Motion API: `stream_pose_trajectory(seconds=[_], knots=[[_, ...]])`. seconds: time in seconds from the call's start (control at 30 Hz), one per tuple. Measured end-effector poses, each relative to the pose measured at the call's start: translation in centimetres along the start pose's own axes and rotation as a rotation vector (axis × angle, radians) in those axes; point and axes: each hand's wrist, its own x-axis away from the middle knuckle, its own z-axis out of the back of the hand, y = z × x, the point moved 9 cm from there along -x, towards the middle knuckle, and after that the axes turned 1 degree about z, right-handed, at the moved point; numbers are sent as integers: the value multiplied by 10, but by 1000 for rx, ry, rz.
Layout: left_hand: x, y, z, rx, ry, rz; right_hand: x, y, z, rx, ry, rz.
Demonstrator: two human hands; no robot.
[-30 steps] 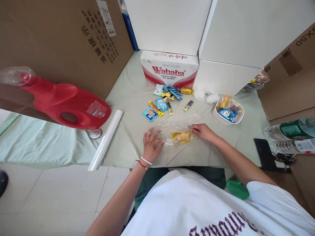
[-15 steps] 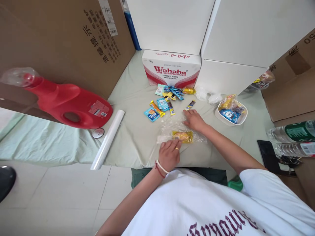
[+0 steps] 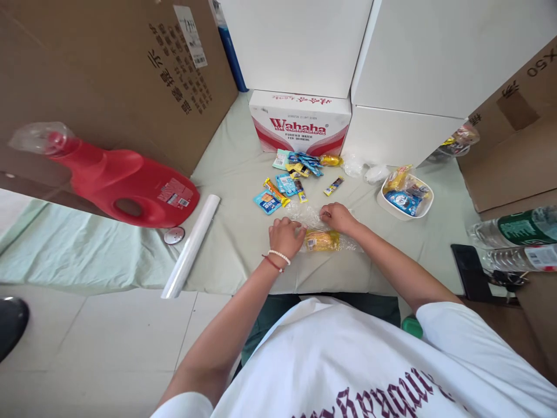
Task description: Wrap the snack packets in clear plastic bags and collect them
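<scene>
A yellow-wrapped snack point(image 3: 321, 240) lies on a crumpled sheet of clear plastic wrap point(image 3: 303, 212) near the table's front edge. My left hand point(image 3: 285, 237) is at the left end of the snack, its fingers closed on the wrap. My right hand point(image 3: 340, 219) sits just beyond the snack's right end, thumb and fingertips pinching the far edge of the wrap. Beyond them lie a small snack bar point(image 3: 333, 186), an orange-yellow bar point(image 3: 277, 192) and a blue snack packet point(image 3: 267, 201).
A clear film roll point(image 3: 191, 247) and a red jug point(image 3: 134, 188) are on the left. At the back stands a Wahaha carton point(image 3: 300, 125). On the right are a white bowl point(image 3: 427, 204) of snacks, a phone point(image 3: 470, 273) and plastic bottles point(image 3: 522, 229).
My left hand has moved away from me and left, from the near side of the snack to the wrap. My right hand has drawn slightly back, its fingers now pinched on the wrap.
</scene>
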Motion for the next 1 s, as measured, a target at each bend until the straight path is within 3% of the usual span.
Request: stream_pose_trajectory(seconds=[0.07,0.13,0.33,0.57,0.87,1.0], knots=[[-16,3,-9,-33,-134,-51,0,-3,0,3,6,0],[-26,7,-12,-41,-194,-92,0,-5,2,16,14,-2],[-43,17,-4,-51,-166,-148,6,-5,5,29,18,-12],[-32,20,-24,-64,-300,-211,7,-1,6,49,26,-3],[-46,55,-5,-82,-177,-385,6,5,4,73,50,-18],[-47,59,7,-67,-38,-415,8,8,7,89,71,-23]])
